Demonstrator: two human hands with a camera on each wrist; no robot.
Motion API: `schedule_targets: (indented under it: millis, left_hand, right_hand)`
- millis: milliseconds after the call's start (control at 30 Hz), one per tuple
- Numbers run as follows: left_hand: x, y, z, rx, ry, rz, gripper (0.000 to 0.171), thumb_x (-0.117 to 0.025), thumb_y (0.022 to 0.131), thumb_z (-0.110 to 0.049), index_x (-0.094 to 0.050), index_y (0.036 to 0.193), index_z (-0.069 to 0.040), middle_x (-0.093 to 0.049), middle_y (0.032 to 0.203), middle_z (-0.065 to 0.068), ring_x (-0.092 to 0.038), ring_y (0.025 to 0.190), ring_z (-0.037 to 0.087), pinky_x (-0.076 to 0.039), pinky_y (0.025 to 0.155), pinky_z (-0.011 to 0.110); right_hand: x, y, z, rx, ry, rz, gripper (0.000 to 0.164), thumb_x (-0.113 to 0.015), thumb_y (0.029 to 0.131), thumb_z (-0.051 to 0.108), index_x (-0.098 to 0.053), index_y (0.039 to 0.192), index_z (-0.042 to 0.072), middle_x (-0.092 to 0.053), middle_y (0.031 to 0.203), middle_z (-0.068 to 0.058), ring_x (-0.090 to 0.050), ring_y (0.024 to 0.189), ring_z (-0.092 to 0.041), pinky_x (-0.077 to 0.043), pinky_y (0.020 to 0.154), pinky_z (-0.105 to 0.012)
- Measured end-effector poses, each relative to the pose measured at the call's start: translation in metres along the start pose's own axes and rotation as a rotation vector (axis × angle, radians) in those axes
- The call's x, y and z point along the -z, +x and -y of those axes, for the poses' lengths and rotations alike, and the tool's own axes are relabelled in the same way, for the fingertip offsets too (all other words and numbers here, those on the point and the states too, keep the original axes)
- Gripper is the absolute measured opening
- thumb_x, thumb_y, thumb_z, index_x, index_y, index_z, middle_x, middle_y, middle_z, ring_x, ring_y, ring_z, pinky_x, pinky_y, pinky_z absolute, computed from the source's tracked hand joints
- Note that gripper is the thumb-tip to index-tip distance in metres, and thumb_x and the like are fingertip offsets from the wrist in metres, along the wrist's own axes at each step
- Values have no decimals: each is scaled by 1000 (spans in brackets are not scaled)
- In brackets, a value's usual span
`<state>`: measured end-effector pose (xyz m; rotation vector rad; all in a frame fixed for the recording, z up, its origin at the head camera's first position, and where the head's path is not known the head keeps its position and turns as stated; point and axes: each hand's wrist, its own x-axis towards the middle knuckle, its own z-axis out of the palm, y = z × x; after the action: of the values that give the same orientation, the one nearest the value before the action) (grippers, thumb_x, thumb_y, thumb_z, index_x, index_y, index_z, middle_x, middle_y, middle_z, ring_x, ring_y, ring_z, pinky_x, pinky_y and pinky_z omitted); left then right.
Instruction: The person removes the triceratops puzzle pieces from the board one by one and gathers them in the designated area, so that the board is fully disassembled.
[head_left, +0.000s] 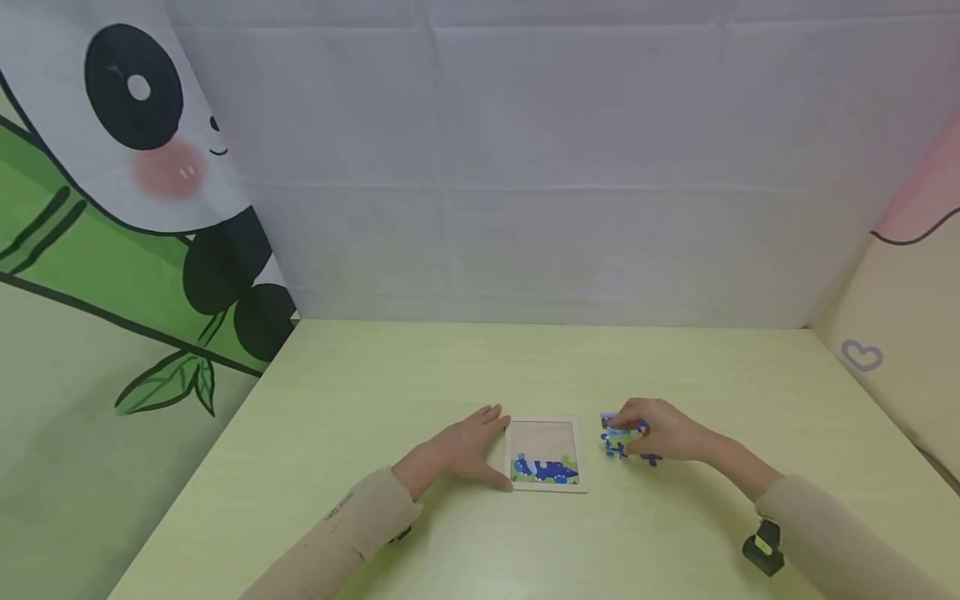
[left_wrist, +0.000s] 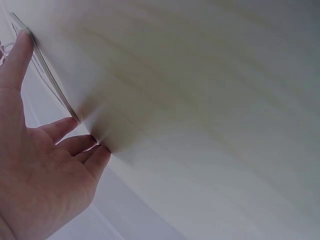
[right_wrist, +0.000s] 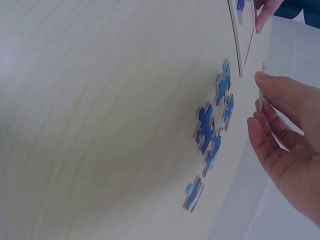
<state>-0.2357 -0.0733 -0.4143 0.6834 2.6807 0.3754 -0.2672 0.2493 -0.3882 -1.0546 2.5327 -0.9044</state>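
Observation:
A square wooden puzzle tray (head_left: 582,454) lies on the table; a strip of joined pieces (head_left: 546,471) with a blue animal fills its lower part. My left hand (head_left: 467,447) rests at the tray's left side, thumb and fingers spread and touching its edge. To the right of the tray, my right hand (head_left: 667,429) pinches a puzzle piece (right_wrist: 261,89) between thumb and fingers, just above the table. That piece shows edge-on in the right wrist view, so its picture is hidden. Beneath that hand lie several loose blue puzzle pieces (right_wrist: 204,129).
The pale yellow table (head_left: 420,367) meets a white cloth backdrop (head_left: 525,242) at the back. A painted panel with a panda (head_left: 168,192) stands on the left, and another panel (head_left: 900,333) on the right. A dark wrist device (head_left: 763,547) hangs under the right sleeve.

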Motion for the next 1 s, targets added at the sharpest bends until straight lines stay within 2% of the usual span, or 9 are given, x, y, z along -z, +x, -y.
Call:
schedule_targets:
  millis: [500, 733, 1000]
  left_hand:
    - [2, 13, -3, 22, -17, -14, 101, -69, 66, -60, -27, 143, -9, -18, 150, 12, -13, 138, 28, -22, 109, 43]
    - [1, 14, -1, 31, -22, -15, 101, -69, 66, -60, -27, 143, -9, -17, 150, 11, -12, 138, 27, -22, 109, 42]
    - [1, 14, -1, 21, -26, -17, 101, -69, 66, -60, -27, 143, -9, -17, 150, 12, -12, 138, 27, -22, 109, 43]
  right_hand:
    - [29, -29, -36, -32, -67, -46, 30, -70, 74, 3, -64, 102, -6, -62, 94, -10, -56, 82, -21, -50, 62, -24]
    - [30, -43, -49, -32, -43, -60, 32, -71, 72, 1, -63, 102, -9, -61, 92, -11, -59, 83, -24, -52, 62, -23]
    - [28, -53, -55, -94, -58, -77, 31, -72, 70, 2, -64, 99, -7, -61, 93, -10, -57, 83, -19, -52, 63, -24]
